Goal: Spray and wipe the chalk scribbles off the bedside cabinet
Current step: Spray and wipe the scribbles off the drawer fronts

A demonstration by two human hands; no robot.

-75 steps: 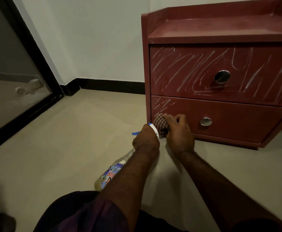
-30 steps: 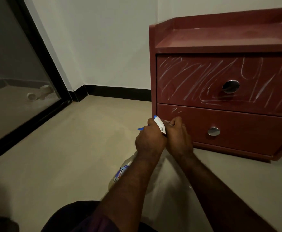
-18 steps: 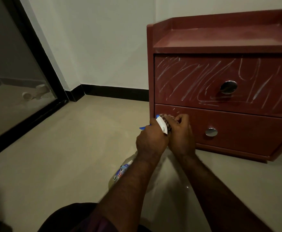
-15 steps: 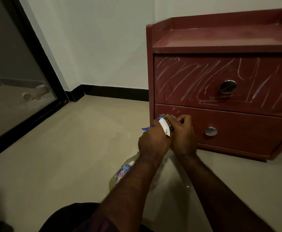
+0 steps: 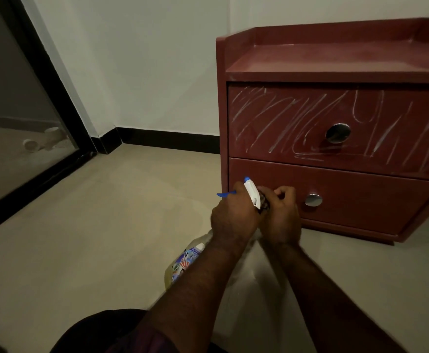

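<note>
Cloth (image 5: 263, 205) in right hand (image 5: 282, 216) — against drawer (image 5: 361, 200)

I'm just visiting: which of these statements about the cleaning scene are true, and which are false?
1. The upper drawer bears chalk scribbles. True.
2. The left hand holds a sponge. False: it grips the spray bottle.
3. The right hand holds a cloth against the lower drawer. True.
4. The drawers have long bar handles. False: each has a round metal knob.
</note>
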